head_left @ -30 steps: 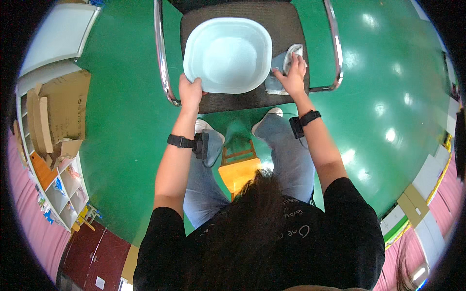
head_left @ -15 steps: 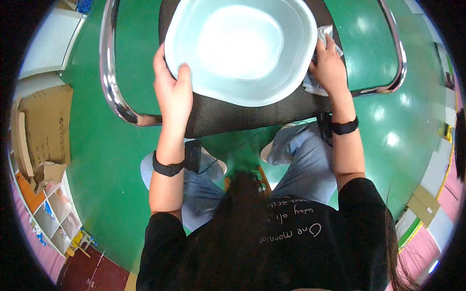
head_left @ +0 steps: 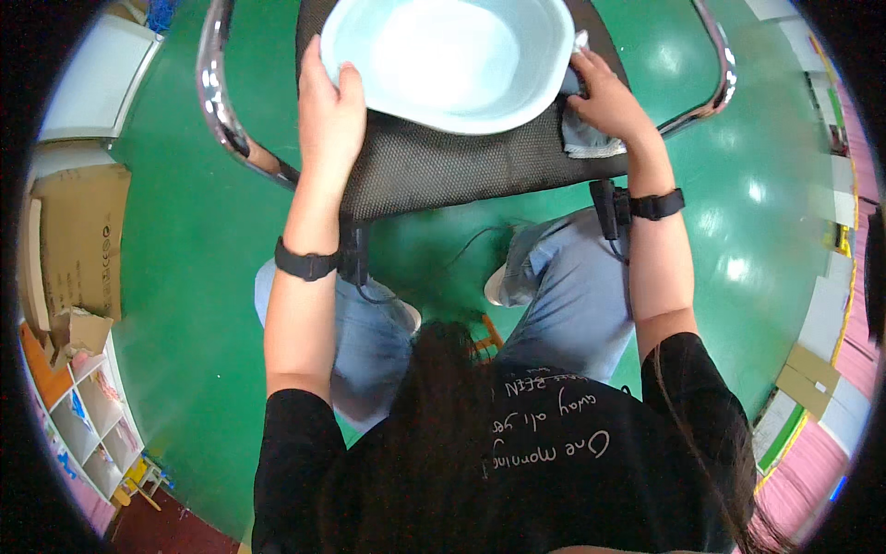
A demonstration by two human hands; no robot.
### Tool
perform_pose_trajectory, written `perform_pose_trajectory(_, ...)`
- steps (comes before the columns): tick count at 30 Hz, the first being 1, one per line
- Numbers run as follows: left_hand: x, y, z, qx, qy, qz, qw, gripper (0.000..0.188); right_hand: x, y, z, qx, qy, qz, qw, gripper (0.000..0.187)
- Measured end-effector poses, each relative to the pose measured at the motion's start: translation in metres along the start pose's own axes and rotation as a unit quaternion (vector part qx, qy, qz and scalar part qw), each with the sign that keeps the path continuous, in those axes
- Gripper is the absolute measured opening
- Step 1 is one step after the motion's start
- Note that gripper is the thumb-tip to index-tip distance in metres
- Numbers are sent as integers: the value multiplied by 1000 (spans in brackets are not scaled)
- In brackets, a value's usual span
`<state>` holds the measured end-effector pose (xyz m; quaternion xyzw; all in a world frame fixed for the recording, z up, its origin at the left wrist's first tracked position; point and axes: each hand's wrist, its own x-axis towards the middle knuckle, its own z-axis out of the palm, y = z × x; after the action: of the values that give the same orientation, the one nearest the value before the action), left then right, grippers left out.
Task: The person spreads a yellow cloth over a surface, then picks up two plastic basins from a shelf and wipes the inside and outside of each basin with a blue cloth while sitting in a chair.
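On the far left, a cardboard box [head_left: 83, 245] stands above a white shelf [head_left: 89, 434], both well apart from the hands. Next comes the chair's shiny left arm [head_left: 214, 88], then the left hand [head_left: 330, 125] — narrowed round the basin's near-left edge, thumb lying over the rim and fingers along the outer side. It wears a black band [head_left: 309, 264] at the wrist.

The basin [head_left: 454, 113] is on the chair seat [head_left: 429, 175]. It sits higher in view than half a second ago, its far side now cut off, and more bare seat shows in front of it. The whole view has shifted too, so how far the basin itself moved is hard to say; my judgement is that it has gone back a little, with the left hand steadying it. It is pale blue, wide and round-cornered, with a smooth rim and a bright glare inside; I see nothing lying in the part that shows.

Just right of it lies a grey-blue cloth [head_left: 591, 138], rumpled, with a white bit past the fingertips. The right hand [head_left: 611, 103] is over it, fingers loosely bent — whether it grips the cloth or merely rests there I cannot tell. Farther right curves the other chair arm [head_left: 726, 69].
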<state>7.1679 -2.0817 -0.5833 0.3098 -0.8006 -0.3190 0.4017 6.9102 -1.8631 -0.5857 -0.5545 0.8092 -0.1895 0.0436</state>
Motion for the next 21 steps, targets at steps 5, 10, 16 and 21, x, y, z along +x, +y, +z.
perform_pose_trajectory(5, -18, 56, 4, 260, -21, 244, 934, 41, 0, 6, 1, -1, 47, 35, 998, 51)
perform_pose_trajectory(10, -58, 60, -7, 198, -208, 289, 913, 24, -4, -14, 18, 7, 113, 133, 985, 51)
perform_pose_trajectory(16, -57, 58, -7, 215, -243, 311, 894, 20, 3, -18, 14, -3, 56, 185, 981, 53)
perform_pose_trajectory(21, -54, 63, -15, 158, -244, 304, 907, 15, 7, -22, -5, 178, 131, 283, 933, 47)
